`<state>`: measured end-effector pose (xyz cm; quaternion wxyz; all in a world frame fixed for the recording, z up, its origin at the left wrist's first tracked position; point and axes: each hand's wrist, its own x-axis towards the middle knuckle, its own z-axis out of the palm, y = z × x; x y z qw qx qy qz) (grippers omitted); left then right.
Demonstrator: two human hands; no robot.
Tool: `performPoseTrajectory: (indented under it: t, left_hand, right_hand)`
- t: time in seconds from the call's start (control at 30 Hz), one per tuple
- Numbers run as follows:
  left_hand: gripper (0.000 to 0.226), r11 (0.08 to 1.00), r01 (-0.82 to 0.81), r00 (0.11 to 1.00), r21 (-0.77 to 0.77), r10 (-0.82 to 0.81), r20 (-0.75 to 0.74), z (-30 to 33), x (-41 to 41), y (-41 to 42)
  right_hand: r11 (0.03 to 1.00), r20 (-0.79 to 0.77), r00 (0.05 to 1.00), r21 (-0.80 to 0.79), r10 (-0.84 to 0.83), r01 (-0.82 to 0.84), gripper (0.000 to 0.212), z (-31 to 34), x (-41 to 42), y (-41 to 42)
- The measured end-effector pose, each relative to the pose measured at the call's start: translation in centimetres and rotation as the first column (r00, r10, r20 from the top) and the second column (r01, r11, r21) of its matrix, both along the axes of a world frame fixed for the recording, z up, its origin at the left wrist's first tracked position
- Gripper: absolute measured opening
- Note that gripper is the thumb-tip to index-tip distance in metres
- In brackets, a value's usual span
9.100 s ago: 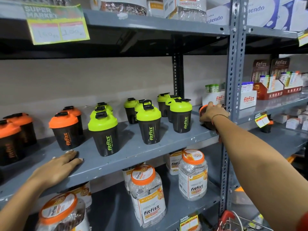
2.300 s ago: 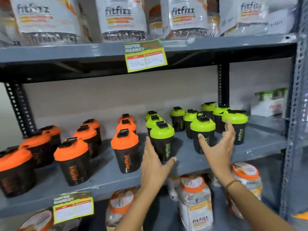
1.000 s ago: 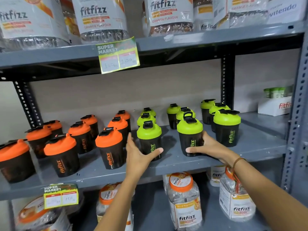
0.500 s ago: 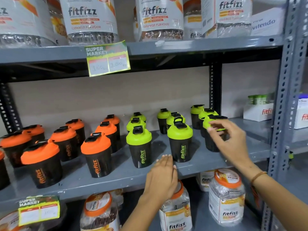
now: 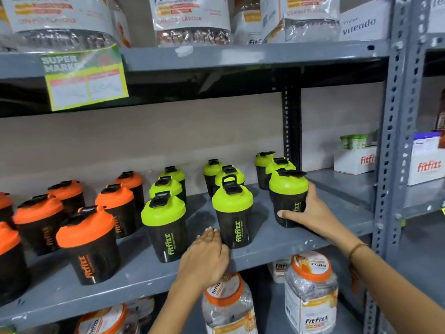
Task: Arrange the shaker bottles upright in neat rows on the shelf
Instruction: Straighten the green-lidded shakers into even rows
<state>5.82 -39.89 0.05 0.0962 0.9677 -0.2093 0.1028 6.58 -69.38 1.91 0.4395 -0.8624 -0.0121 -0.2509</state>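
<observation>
right hand [image 5: 315, 213] wraps front-right green-lidded shaker bottle [image 5: 289, 198], thumb across its front | left hand [image 5: 204, 259] flat, fingers together, on grey shelf [image 5: 277, 244] edge, holding nothing | green-lidded shakers [image 5: 166, 227] upright in three files, orange-lidded shakers [image 5: 88, 244] upright to their left, lids shut, bodies dark, contents unseen | clear Fitfizz jars [image 5: 310, 292] below

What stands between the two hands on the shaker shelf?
Head view: one upright green-lidded shaker stands between the left hand and the right hand.
</observation>
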Motion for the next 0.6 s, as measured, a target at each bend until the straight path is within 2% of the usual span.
performPoseTrajectory:
  t: [0.13, 0.6]
  left_hand:
    - [0.056, 1.0, 0.004, 1.0, -0.014, -0.004, 0.003, 0.0, -0.1, 0.1]
    - [0.056, 0.999, 0.02, 0.999, -0.025, -0.019, 0.036, 0.2, -0.6, 0.4]
  right_hand:
    - [0.999, 0.009, 1.0, 0.051, 0.0, 0.0, 0.091, 0.0, 0.2, 0.1]
    - [0.981, 0.008, 0.983, 0.065, -0.182, 0.181, 0.09, -0.2, -1.2, -0.4]
